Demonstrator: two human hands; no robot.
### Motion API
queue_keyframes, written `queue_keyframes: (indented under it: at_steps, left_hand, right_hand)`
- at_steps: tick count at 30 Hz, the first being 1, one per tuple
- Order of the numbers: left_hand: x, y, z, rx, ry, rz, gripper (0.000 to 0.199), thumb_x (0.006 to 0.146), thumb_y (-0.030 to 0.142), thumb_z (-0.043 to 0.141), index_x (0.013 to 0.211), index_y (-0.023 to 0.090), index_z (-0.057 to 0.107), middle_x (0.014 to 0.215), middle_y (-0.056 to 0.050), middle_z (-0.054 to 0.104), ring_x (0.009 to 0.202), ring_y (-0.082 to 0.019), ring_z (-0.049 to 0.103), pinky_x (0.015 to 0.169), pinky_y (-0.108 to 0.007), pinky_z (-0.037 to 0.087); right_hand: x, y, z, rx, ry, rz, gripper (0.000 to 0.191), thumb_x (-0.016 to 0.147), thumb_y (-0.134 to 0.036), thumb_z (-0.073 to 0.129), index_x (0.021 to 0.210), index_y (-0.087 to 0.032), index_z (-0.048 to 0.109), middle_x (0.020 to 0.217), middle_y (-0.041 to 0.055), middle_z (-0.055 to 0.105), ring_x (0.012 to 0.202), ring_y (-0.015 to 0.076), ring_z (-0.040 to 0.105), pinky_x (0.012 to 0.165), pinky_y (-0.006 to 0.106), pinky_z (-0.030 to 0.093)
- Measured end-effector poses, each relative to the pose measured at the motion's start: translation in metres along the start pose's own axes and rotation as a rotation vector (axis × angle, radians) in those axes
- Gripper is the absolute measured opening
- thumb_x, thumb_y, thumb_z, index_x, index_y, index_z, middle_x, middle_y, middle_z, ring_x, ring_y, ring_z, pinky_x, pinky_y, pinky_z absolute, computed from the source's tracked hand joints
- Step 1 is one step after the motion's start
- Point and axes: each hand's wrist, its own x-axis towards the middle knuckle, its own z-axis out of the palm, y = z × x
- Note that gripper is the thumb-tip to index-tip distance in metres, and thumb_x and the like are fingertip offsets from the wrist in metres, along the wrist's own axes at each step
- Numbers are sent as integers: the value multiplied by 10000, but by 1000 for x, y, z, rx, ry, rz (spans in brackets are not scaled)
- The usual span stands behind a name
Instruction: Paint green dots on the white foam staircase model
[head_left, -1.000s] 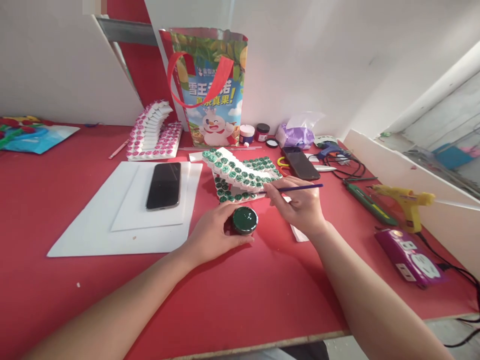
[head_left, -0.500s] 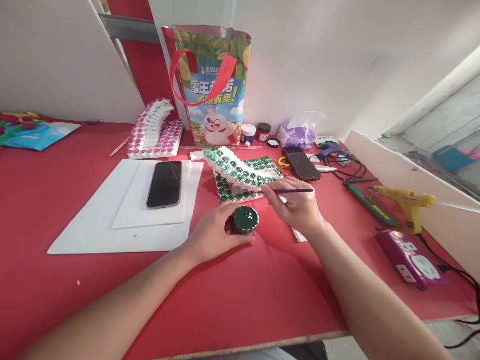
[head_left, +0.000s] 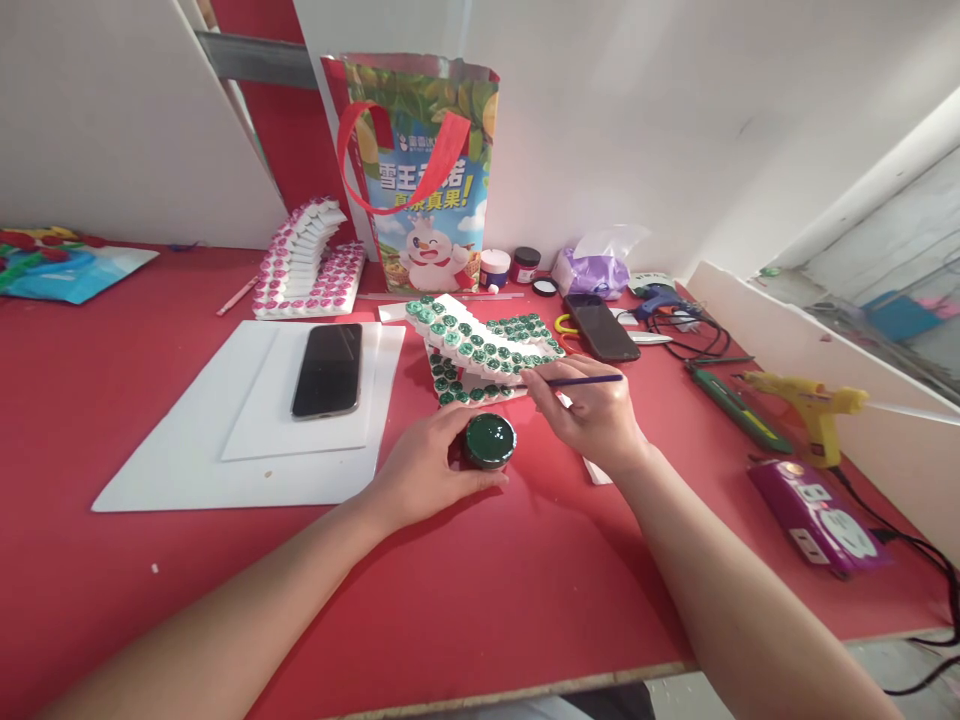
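My left hand [head_left: 426, 462] is wrapped round a small jar of dark green paint [head_left: 490, 440] that stands uncovered on the red table. In my right hand [head_left: 589, 410] a thin paintbrush with a dark purple handle [head_left: 592, 380] is pinched between thumb and fingers. The brush points left, and its tip is at the lower edge of a white curved piece [head_left: 480, 345] covered with rows of green-painted rosettes. Whether the bristles touch the piece I cannot tell. It lies just beyond both hands.
White boards [head_left: 180, 470] with a black phone [head_left: 328, 370] lie on the left. Behind stand a pink-rosetted piece [head_left: 319, 280], a printed bag [head_left: 427, 190] and paint jars [head_left: 525, 264]. To the right are another phone [head_left: 601, 328], a green cutter [head_left: 739, 410], a yellow glue gun [head_left: 814, 405] and a purple power strip [head_left: 817, 520].
Almost nothing differs. The whole view has shifted very slightly, while both hands keep their hold on the jar and the paintbrush.
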Motion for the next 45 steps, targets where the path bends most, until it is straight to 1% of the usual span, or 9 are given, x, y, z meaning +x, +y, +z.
queue_keyframes:
  at_steps: [11,21,24,27,30,32,36,41,45]
  left_hand:
    - [0,-2,0,20,7,6,558,734,484,837,1210,262,648,1248,-45,683,1168,-294,656,919,-354,554]
    - [1,0,0,9,-7,-15,538,741,475,833,1194,254,644,1165,-35,688,1064,-261,675,879,-343,544]
    - [1,0,0,4,-7,-18,551,739,468,837,1203,248,638,1191,-37,679,1081,-257,667,889,-335,534]
    - [1,1,0,11,-10,-29,562,727,476,843,1196,243,642,1210,-39,675,1103,-264,658,903,-339,527]
    - [0,2,-1,16,-30,-57,569,730,495,832,1204,245,641,1201,-39,679,1086,-268,664,891,-347,531]
    - [0,3,-2,17,-35,-64,560,737,497,823,1205,250,640,1220,-39,675,1098,-272,662,896,-350,532]
    - [1,4,-3,26,-32,-58,563,738,511,816,1208,255,640,1245,-39,671,1138,-285,648,927,-362,527]
    - [1,4,-3,10,-41,-68,550,731,529,815,1187,268,653,1252,-35,672,1140,-294,649,913,-370,538]
    - [1,5,-3,10,-41,-71,534,731,527,812,1174,269,662,1253,-34,677,1146,-298,651,903,-370,545]
  right_hand:
    - [-1,0,0,-43,41,-30,331,972,-189,585,642,-200,612,572,4,672,495,122,577,537,277,436]
    - [1,-2,-2,-3,63,-1,382,965,-163,590,584,-198,605,626,17,721,520,120,627,514,261,427]
    - [0,-2,-4,-6,56,46,385,966,-193,588,582,-195,602,604,18,706,493,115,598,488,261,407]
    - [1,-5,-8,73,136,167,364,973,-248,597,615,-193,625,564,10,668,482,117,592,493,258,426]
    - [3,-10,-12,324,268,361,345,987,-346,601,682,-195,657,548,-7,633,423,108,557,443,256,423]
    - [3,-13,-13,496,307,423,371,974,-423,616,680,-201,652,550,-10,619,403,108,541,397,254,402]
    - [1,-18,-12,585,216,455,411,956,-482,630,660,-198,658,570,-3,619,419,110,555,390,252,415]
    - [0,-25,-10,552,79,431,415,988,-420,598,650,-187,655,576,-10,616,428,86,543,438,241,443]
    - [1,-27,-9,536,37,418,452,993,-407,589,603,-181,618,600,1,625,453,81,546,464,239,449]
